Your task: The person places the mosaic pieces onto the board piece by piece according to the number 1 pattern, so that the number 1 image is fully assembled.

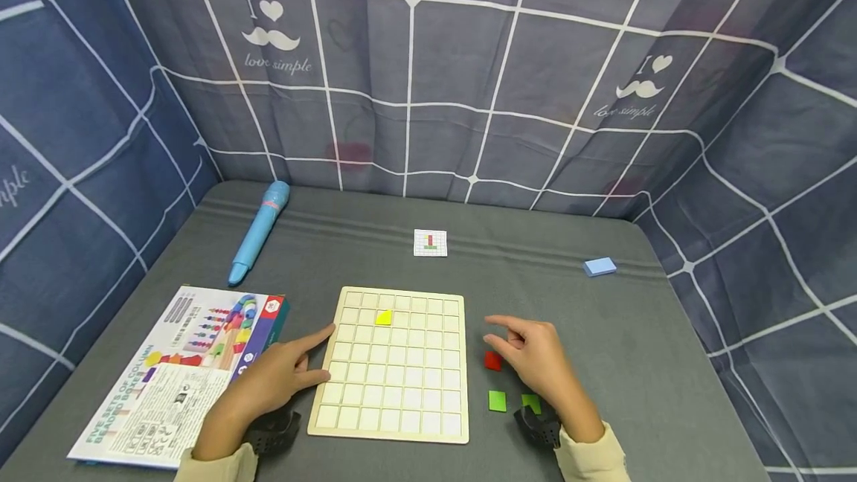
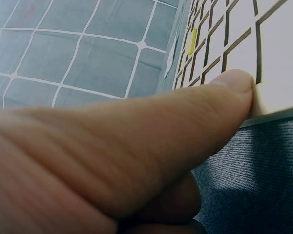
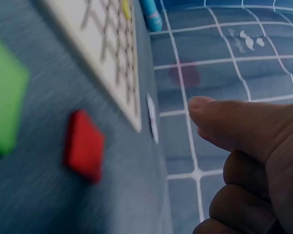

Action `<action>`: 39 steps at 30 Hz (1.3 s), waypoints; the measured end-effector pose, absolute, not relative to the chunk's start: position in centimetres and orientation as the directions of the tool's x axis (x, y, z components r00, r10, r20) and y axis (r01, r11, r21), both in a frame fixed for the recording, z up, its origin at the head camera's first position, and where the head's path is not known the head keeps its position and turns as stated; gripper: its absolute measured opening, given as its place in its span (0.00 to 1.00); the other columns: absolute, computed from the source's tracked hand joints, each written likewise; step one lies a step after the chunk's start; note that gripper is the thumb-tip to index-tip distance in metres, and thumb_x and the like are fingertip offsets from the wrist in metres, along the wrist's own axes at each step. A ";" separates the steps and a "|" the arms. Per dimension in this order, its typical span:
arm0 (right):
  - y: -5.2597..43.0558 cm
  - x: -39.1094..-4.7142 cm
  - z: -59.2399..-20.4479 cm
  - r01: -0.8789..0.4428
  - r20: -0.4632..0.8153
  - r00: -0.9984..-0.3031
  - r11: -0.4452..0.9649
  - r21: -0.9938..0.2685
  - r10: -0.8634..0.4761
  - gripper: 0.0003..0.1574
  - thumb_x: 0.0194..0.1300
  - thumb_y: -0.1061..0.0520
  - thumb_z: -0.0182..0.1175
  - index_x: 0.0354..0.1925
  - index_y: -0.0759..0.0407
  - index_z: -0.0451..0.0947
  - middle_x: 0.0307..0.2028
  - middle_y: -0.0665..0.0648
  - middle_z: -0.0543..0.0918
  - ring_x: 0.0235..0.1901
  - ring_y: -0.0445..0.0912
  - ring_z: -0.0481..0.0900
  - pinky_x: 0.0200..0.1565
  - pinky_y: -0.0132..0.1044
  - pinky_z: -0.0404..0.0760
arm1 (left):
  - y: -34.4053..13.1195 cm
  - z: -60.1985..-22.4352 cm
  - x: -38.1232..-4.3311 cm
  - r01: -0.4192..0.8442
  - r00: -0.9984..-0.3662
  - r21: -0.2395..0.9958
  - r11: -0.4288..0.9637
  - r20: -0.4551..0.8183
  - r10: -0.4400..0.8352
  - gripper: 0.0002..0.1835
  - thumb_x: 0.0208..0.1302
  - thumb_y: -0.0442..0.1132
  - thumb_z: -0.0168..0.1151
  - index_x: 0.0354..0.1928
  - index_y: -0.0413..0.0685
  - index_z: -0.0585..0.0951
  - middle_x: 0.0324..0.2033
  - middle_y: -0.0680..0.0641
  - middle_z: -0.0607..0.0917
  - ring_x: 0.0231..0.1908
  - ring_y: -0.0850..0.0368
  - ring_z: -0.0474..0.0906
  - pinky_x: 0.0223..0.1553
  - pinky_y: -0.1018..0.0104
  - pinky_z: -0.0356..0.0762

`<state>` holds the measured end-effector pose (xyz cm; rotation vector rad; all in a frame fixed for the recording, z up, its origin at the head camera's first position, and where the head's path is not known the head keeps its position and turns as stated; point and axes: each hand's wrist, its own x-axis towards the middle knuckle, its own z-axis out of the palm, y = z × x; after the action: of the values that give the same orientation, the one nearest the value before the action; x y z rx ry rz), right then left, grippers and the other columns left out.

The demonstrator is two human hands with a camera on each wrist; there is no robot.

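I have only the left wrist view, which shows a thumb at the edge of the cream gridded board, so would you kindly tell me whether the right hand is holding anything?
Observer: It is holding nothing: in the head view, the right hand shows a gap between its thumb and index finger.
Operator: Thank you; would you also tell me whether any loose piece lies close to that hand?
Observer: Yes, a flat red tile lies on the dark grey cloth, just off the right edge of the cream gridded board.
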<state>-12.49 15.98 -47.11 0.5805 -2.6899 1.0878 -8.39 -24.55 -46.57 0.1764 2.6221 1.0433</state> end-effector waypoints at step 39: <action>18.7 -10.2 -49.6 -0.236 0.067 -0.968 0.775 -0.586 -0.244 0.11 0.56 0.53 0.78 0.39 0.48 0.90 0.13 0.37 0.61 0.14 0.32 0.56 0.20 0.29 0.58 | -24.5 -46.5 -8.2 0.005 -0.948 0.689 0.724 -0.227 0.222 0.39 0.63 0.45 0.74 0.75 0.51 0.71 0.18 0.56 0.68 0.18 0.65 0.59 0.20 0.69 0.58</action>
<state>-10.20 18.71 -49.59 0.4013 -2.9712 0.9791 -8.24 -24.48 -46.46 0.1779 2.6360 1.0525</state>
